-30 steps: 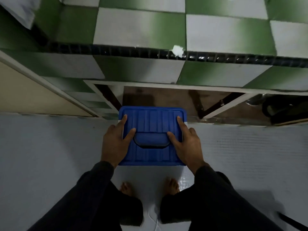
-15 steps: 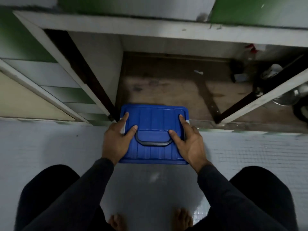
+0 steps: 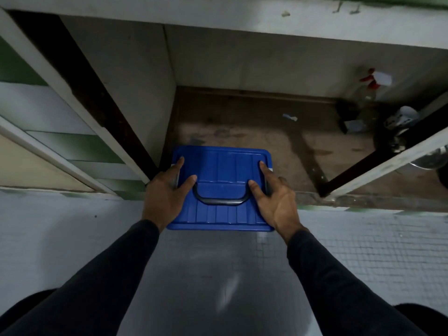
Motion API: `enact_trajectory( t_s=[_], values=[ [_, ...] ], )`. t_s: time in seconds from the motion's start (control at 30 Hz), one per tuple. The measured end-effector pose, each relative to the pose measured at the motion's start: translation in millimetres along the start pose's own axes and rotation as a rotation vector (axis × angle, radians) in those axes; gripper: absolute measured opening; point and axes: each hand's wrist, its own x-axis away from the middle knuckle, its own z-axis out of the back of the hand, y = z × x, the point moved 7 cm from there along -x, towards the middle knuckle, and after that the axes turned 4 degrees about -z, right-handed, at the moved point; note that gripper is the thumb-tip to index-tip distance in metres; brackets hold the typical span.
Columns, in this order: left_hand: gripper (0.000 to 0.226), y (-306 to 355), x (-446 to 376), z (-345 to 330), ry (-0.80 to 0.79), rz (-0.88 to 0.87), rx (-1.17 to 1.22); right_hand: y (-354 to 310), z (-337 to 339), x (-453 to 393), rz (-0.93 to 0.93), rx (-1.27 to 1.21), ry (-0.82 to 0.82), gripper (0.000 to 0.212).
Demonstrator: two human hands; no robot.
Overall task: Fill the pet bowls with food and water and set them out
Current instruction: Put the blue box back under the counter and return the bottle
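A blue plastic box (image 3: 228, 166) with a ribbed lid and a dark handle (image 3: 219, 202) sits at the threshold of an open low cupboard, its far end over the cupboard floor (image 3: 242, 132). My left hand (image 3: 164, 192) grips its left side, thumb on the lid by the handle and forefinger along the edge. Mirroring it, my right hand (image 3: 276, 200) grips the right side. No pet bowl can be clearly made out, and the box's contents are hidden.
Both cupboard doors stand open, one at the left (image 3: 80, 76) and one at the right (image 3: 388, 156). A spray bottle (image 3: 368, 86) and a white object (image 3: 402, 117) sit deep at the right. Something metallic (image 3: 431, 158) shows beyond the right door. Pale tiled floor (image 3: 72, 238) lies around me.
My head has dropped lower and nearer, so the cupboard's inside now fills the view. Both hands keep the same hold on the blue box at the cupboard's edge.
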Motion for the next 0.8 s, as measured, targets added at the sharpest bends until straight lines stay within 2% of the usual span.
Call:
enact_trajectory(
  t_s=[0.33,0.7,0.8],
  values=[
    [0.069,-13,-62,-17,-0.028,0.013,-0.012,-12,-4,-62,0.010,-0.009,0.039,0.069],
    [0.073,-30,-103,-29,-0.040,0.067,0.184,-28,-18,-107,0.041,-0.046,0.056,0.063],
    [0.070,-36,-113,-33,-0.032,0.061,0.168,-26,-23,-113,0.035,-0.051,0.052,0.061]
  ],
)
